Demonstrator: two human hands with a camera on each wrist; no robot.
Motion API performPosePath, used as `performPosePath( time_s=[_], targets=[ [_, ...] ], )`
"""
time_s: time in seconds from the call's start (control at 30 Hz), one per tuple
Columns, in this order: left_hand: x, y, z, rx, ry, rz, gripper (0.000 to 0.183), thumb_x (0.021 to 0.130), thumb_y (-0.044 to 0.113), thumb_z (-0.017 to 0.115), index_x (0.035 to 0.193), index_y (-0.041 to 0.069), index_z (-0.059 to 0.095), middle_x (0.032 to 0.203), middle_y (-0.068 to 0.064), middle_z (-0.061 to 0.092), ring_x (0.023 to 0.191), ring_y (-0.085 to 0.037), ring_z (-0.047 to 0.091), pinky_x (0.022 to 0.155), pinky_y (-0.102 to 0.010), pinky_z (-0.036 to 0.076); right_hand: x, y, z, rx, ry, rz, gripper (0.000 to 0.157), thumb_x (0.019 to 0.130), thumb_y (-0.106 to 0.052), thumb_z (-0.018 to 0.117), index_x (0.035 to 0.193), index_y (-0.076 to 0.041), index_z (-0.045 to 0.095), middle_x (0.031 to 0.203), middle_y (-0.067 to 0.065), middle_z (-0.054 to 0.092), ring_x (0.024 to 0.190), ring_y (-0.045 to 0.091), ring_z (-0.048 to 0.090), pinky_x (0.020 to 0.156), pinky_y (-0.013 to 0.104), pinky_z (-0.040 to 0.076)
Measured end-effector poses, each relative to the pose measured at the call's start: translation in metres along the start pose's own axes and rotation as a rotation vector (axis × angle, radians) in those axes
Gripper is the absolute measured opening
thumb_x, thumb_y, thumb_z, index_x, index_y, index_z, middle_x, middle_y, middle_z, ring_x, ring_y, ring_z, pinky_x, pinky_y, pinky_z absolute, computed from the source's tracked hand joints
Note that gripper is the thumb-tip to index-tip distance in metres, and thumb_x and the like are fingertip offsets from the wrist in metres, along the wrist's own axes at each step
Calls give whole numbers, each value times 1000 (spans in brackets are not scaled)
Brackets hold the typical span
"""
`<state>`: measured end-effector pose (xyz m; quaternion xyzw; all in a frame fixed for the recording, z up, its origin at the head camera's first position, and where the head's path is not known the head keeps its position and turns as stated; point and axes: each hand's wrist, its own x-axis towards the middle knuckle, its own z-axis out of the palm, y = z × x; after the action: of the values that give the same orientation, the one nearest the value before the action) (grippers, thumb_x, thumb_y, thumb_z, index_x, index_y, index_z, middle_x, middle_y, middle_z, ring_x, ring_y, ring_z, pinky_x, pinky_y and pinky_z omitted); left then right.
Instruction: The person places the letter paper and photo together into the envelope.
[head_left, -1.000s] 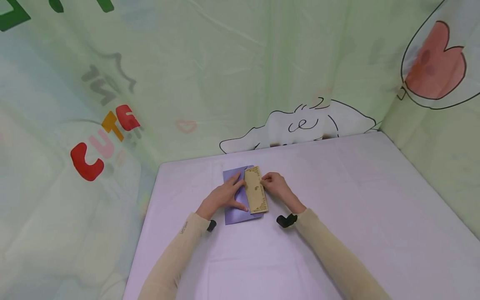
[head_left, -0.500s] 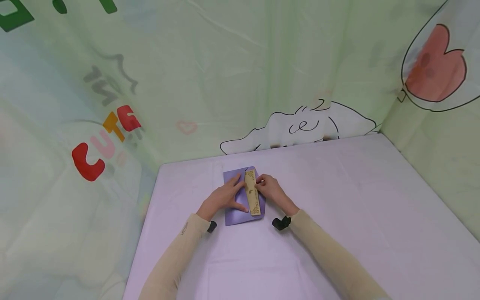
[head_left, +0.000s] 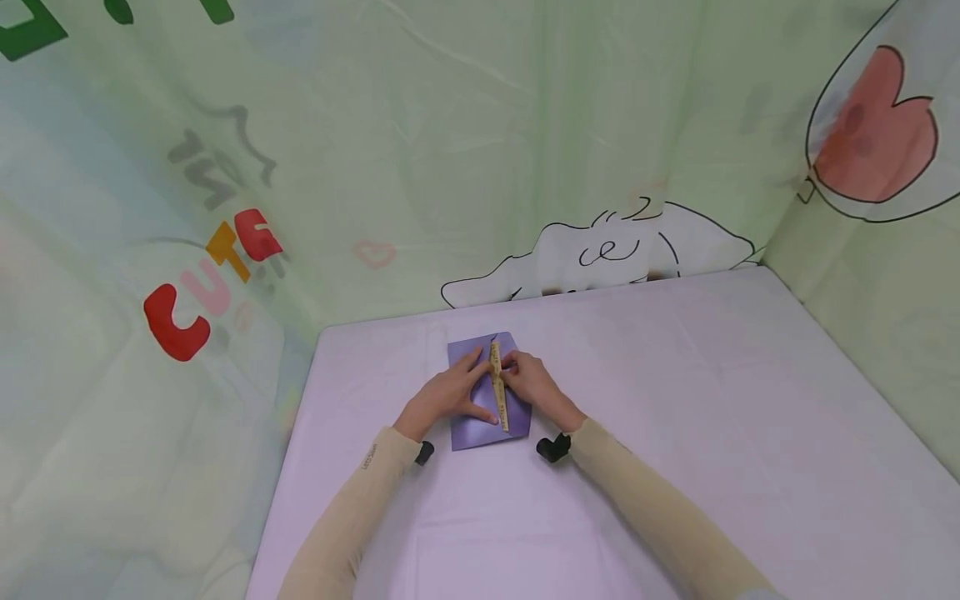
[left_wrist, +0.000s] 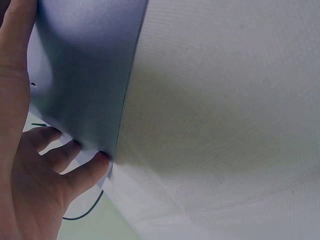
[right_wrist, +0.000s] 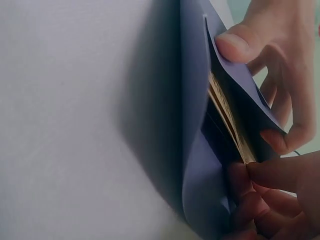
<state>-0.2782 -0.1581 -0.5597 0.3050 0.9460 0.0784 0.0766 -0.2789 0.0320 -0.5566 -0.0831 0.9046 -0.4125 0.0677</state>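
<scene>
A purple envelope [head_left: 468, 435] lies on the table with its mouth facing right. My left hand [head_left: 446, 393] rests on it, thumb and fingers spread; in the right wrist view its thumb [right_wrist: 235, 46] and a bent finger sit along the lip of the upper panel. Most of a gold printed paper [head_left: 503, 407] is inside the envelope, with only a narrow strip showing. My right hand [head_left: 531, 381] pinches that strip between thumb and fingers at the mouth. From the right wrist, the gold edges appear layered between the bowed panels.
A pale lilac cloth covers the table [head_left: 712, 400]. Behind it hangs a light green printed curtain [head_left: 450, 167] with cartoon drawings. Black wrist cameras [head_left: 553, 448] sit below the sleeves.
My right hand has moved left with the gold paper, which has slid deeper into the envelope, its visible part narrowing to a strip. The left hand stays in place.
</scene>
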Motion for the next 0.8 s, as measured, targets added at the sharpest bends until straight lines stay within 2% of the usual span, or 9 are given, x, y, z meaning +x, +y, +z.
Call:
performPosePath(
  time_s=[0.37,0.8],
  targets=[
    [1,-1,0,-1,9,14,96,55,84,54,130,27,39,154,-14,13,138,-29,25,98,-43,42,5,-3,8,-53,10,-36,24,83,-17,63,104,-5,62,80,6,66,68,15,57,57,25,43],
    [1,-3,2,4,5,15,109,55,85,52,143,26,27,154,-14,11,139,-29,23,98,-43,42,6,-5,11,-85,16,-76,22,84,-15,60,105,-6,61,77,6,64,65,15,55,56,26,42]
  ],
)
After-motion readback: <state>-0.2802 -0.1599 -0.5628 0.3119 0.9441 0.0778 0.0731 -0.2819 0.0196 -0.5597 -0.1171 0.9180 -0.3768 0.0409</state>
